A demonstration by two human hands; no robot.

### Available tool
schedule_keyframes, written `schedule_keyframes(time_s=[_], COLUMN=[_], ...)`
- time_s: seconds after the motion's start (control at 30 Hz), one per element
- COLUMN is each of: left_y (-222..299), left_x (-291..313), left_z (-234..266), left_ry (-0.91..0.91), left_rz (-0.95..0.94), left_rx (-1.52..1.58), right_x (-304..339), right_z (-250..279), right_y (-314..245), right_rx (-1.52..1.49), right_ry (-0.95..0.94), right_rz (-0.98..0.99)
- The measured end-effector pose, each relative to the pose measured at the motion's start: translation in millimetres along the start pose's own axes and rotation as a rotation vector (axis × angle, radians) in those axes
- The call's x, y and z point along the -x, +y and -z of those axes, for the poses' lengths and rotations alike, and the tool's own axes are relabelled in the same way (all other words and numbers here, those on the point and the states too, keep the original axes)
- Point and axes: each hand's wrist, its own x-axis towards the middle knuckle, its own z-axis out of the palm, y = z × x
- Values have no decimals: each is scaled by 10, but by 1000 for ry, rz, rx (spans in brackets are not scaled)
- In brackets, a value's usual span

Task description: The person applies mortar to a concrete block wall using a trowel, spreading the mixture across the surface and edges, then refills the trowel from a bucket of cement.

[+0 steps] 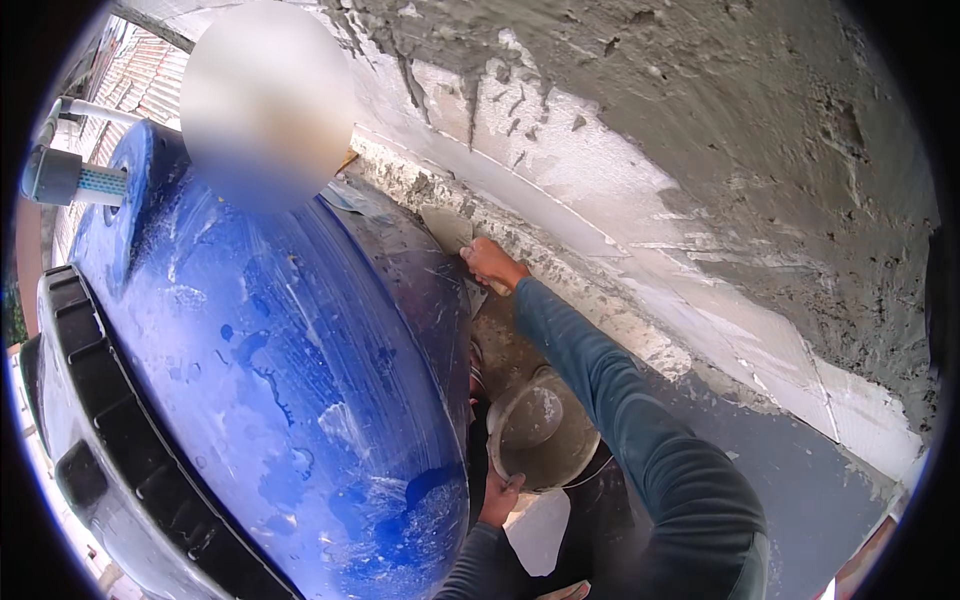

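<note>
My right hand is closed around the handle of a trowel. Its grey blade lies at the rough concrete ledge along the foot of the wall. Lower down, my left hand grips the near rim of a round bucket coated with grey mortar. The bucket tilts a little toward me, and a round patch shows inside it. How much mortar it holds I cannot tell.
A big blue tank with a black ribbed lid ring fills the left side, close to both hands. Pipes join its far end. Wet grey mortar covers the upper wall, above a whitish band. A blurred patch hides the upper left.
</note>
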Motion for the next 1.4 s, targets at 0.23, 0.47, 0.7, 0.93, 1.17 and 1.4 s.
schedule_keyframes(time_s=[0.23, 0.47, 0.7, 0.93, 1.17, 1.4], left_y=[200, 257, 365, 355, 351, 207], left_x=[-30, -64, -64, -55, -101, -101], left_z=[58, 79, 44, 11, 10, 41], left_ry=[-9, -26, -19, 26, 20, -41], left_rz=[27, 30, 54, 61, 16, 66], left_rx=[147, 142, 105, 130, 138, 169], right_x=[-326, -445, -499, -594, -303, -340], right_z=[-101, -261, -494, -522, -330, -197], right_y=[-159, 171, 482, 357, 259, -48], right_rx=[-111, -64, -138, -112, 83, 444], right_ry=[37, 198, 280, 294, 334, 144], right_rz=[74, 235, 304, 267, 293, 376])
